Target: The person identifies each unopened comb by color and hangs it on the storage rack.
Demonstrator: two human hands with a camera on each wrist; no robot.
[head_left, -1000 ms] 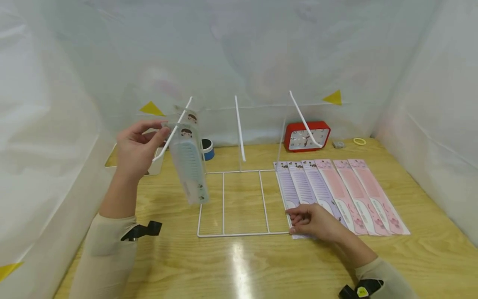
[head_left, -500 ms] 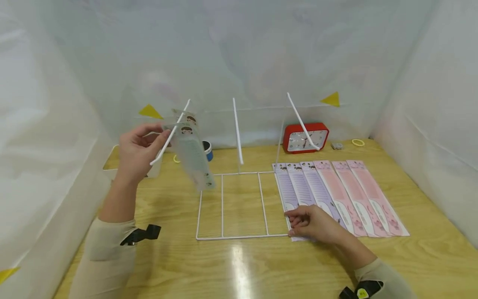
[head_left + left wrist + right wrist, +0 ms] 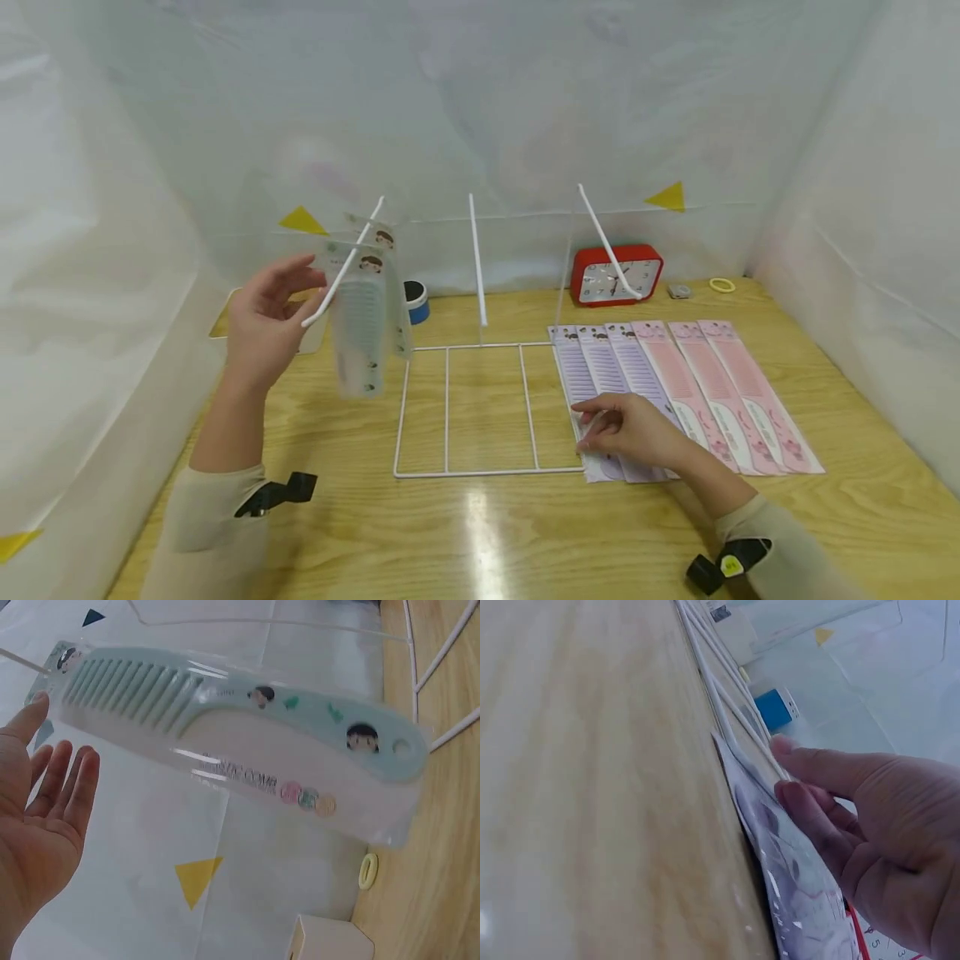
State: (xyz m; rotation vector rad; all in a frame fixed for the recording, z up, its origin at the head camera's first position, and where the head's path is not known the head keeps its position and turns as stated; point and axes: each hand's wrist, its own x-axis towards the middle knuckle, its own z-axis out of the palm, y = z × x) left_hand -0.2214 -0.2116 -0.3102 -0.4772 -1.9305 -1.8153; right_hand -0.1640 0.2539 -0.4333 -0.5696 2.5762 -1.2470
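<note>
A packaged light-green comb (image 3: 247,720) hangs from the left hook (image 3: 345,267) of a white wire display rack (image 3: 480,473), in front of another green package (image 3: 397,308). My left hand (image 3: 266,321) is beside that hook, fingers apart and not gripping the package; in the left wrist view the thumb tip is at the package's upper edge, and I cannot tell whether it touches. My right hand (image 3: 630,429) is over the lower end of the purple comb packages (image 3: 581,367), by the rack's right side, fingers loosely bent with nothing pinched between them.
Pink comb packages (image 3: 731,383) lie right of the purple ones. Behind the rack are a red clock (image 3: 618,275), a blue tub (image 3: 417,304) and a pale box (image 3: 311,333). A yellow ring (image 3: 722,284) lies at the back right. Two bare hooks (image 3: 478,258) jut forward.
My left hand has let go of the front green comb package and drawn slightly left; the package now hangs down. My right hand has come off the rack's side wire and risen slightly.
</note>
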